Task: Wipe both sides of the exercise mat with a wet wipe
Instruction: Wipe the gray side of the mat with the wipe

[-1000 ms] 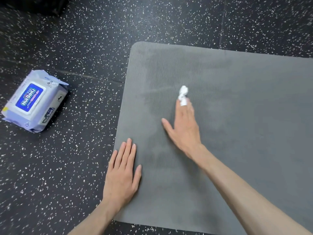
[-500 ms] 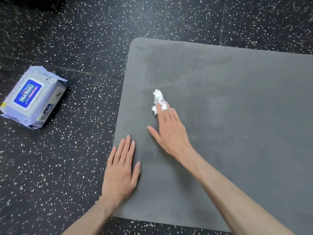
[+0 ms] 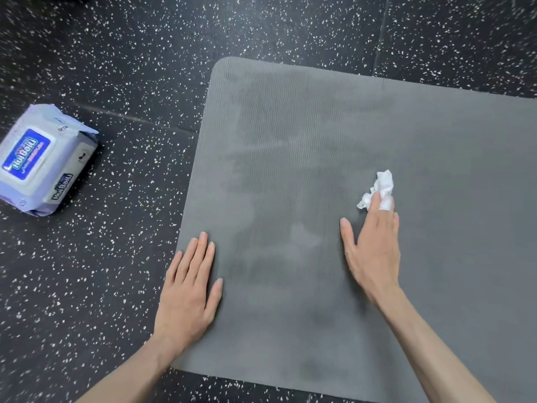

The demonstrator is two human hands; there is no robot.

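A grey exercise mat (image 3: 290,117) lies flat on the floor, with darker damp streaks across its left part. My right hand (image 3: 373,248) lies on the mat with straight fingers and presses a crumpled white wet wipe (image 3: 379,187) under its fingertips. My left hand (image 3: 189,289) rests flat and spread on the mat's left edge, holding nothing.
A pale blue pack of wet wipes (image 3: 40,158) with a blue label lies on the black speckled rubber floor (image 3: 116,68) to the left of the mat. Floor tile seams run behind the mat.
My right hand has slid the wipe first left and toward me, then right across the mat. The left hand has stayed pressed on the mat's left edge.
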